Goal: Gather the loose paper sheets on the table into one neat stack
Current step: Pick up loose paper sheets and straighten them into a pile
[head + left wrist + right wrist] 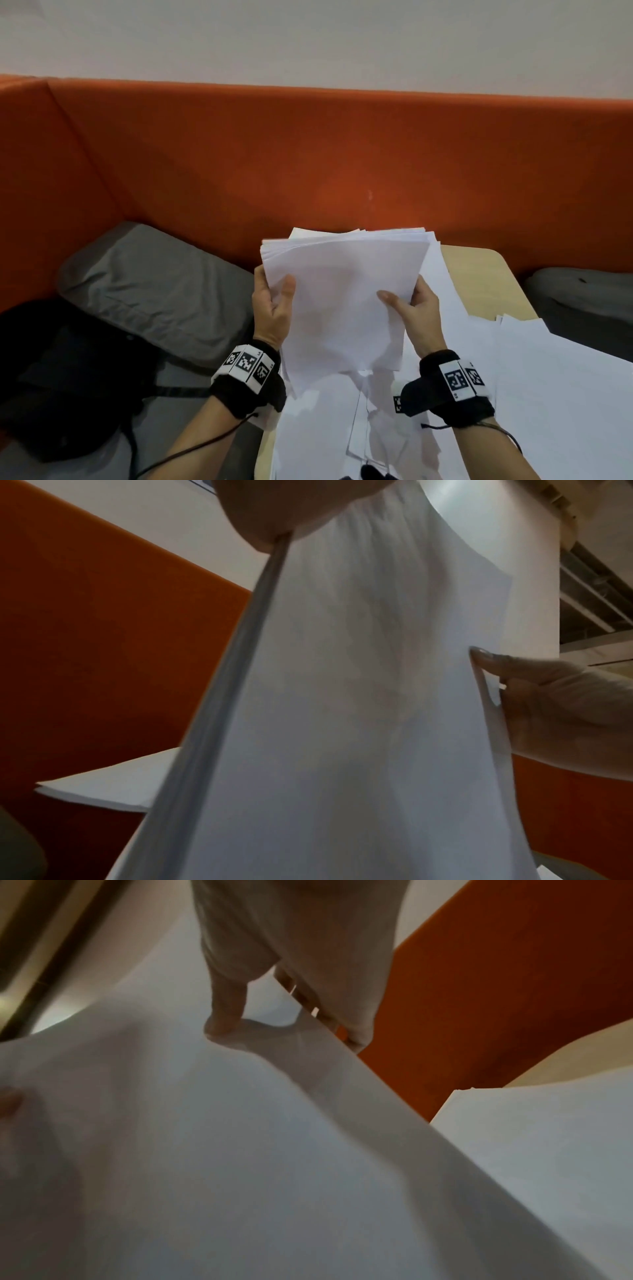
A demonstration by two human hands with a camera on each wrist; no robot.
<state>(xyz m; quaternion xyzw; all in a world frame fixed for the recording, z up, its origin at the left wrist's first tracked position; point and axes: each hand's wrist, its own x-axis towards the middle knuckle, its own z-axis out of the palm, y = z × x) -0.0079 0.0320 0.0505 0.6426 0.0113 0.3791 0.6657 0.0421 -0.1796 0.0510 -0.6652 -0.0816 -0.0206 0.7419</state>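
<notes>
A thick bundle of white paper sheets [342, 291] stands nearly upright above the table, its top edges uneven. My left hand [274, 301] grips its left edge, thumb on the front and fingers behind. My right hand [411, 305] grips the right edge the same way. The left wrist view shows the bundle [359, 696] from below with the right hand's thumb [486, 658] on it. In the right wrist view the thumb [226, 1010] presses the front sheet [240, 1150]. More loose sheets [548, 394] lie spread on the table below and to the right.
The light wooden table [479, 270] shows bare at its far right corner. An orange padded wall [308, 154] runs behind. A grey cushion [154, 287] and a black bag [68, 377] lie on the seat to the left. Another grey cushion [582, 294] sits at the right.
</notes>
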